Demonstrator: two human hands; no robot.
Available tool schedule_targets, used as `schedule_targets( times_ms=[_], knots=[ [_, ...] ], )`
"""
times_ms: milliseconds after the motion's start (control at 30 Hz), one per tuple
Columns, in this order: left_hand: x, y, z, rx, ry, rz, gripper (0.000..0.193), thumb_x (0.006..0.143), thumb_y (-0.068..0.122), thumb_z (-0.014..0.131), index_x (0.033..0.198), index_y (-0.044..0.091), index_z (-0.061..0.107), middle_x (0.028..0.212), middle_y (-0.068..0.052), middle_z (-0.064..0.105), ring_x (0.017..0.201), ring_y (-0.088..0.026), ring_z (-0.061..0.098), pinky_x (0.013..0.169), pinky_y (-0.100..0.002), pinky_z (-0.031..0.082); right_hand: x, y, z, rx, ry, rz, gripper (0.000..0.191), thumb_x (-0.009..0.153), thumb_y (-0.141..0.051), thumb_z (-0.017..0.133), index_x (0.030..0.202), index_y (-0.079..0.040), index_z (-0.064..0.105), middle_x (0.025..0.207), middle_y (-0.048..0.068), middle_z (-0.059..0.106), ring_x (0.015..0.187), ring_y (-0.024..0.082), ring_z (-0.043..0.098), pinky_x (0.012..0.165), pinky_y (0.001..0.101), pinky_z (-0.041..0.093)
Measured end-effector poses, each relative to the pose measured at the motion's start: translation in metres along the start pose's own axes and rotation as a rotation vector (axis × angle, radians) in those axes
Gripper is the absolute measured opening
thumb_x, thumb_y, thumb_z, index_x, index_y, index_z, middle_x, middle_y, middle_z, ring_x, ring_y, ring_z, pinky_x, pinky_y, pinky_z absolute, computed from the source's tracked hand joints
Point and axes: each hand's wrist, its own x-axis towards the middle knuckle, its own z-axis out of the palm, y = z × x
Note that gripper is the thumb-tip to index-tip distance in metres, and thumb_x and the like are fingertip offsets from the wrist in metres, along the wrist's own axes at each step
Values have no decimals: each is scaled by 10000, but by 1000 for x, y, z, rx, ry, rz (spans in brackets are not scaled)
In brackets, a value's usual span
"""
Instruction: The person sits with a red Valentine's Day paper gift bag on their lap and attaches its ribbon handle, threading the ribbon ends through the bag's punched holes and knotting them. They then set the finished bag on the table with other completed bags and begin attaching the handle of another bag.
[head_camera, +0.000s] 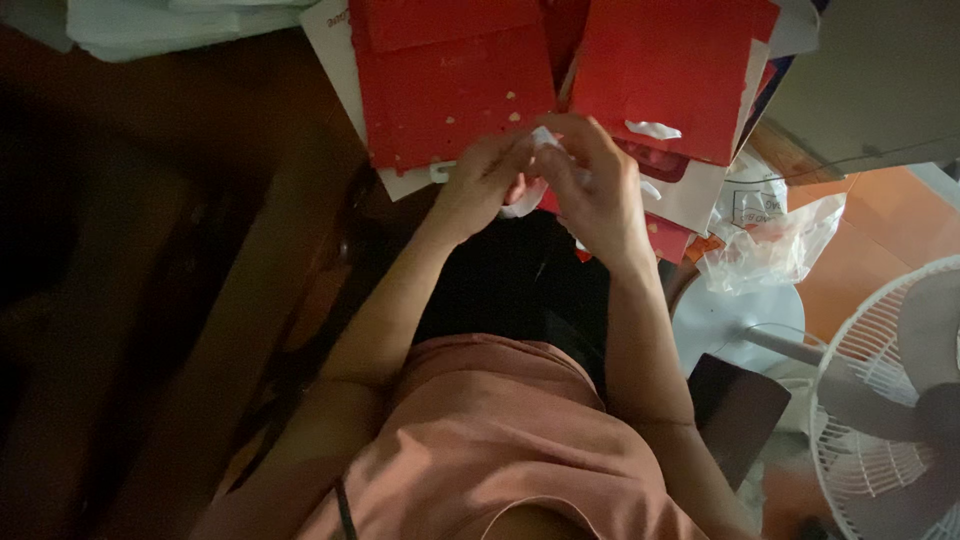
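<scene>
My left hand (484, 180) and my right hand (597, 185) meet in front of me, both pinching a small crumpled white piece of plastic or paper (545, 140). A bit of the same white material shows below my left hand's fingers. Just beyond the hands lie red paper bags with small gold specks (450, 80) and a second red bag with a white handle loop (670, 75), resting on white sheets. Below the hands is a black garment on my lap (520, 280).
A crumpled clear plastic bag (770, 240) lies to the right on an orange floor. A white standing fan (890, 400) is at the lower right, with its round base beside my arm. Dark wooden furniture (230, 330) fills the left. White bags sit at the top left.
</scene>
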Motion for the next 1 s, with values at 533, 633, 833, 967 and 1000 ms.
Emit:
schedule_targets(
  times_ms=[533, 633, 833, 967, 1000],
  knots=[
    [2, 26, -7, -78, 117, 64, 537, 1072, 486, 493, 1305, 39, 679, 1068, -98, 771, 925, -148, 779, 837, -307, 684, -5, -13, -5, -19, 146, -166, 144, 982, 40, 733, 1117, -10, 725, 1148, 77, 737, 1064, 155, 709, 947, 300, 576],
    [-1, 30, -3, -251, 104, 4, 528, 1066, 462, 521, 1325, 28, 670, 1095, -109, 772, 934, -176, 775, 832, -345, 655, -2, -20, -8, 19, 148, -35, 110, 978, -1, 756, 1078, -40, 733, 1085, 38, 755, 912, 113, 697, 793, 269, 553],
    [4, 31, -3, -283, 111, 96, 449, 1102, 397, 544, 1288, 15, 690, 1131, -117, 777, 1023, -204, 777, 925, -383, 672, 2, -19, -10, 99, 189, -163, 97, 982, 57, 751, 1053, -8, 751, 1018, 65, 740, 928, 128, 683, 874, 285, 555],
    [2, 32, -4, -372, 60, 106, 421, 1098, 377, 541, 1275, 22, 683, 1135, -112, 773, 1051, -209, 775, 914, -388, 675, 1, -16, -11, 239, 207, -44, 142, 968, 82, 693, 1069, 7, 760, 980, 68, 757, 827, 101, 662, 754, 267, 545],
    [1, 33, -3, -364, 59, 108, 425, 1097, 380, 541, 1272, 20, 685, 1145, -111, 772, 1059, -209, 775, 916, -387, 675, 0, -16, -12, 197, 219, -52, 151, 965, 82, 692, 1078, 9, 760, 985, 69, 760, 851, 103, 682, 776, 264, 561]
  ],
)
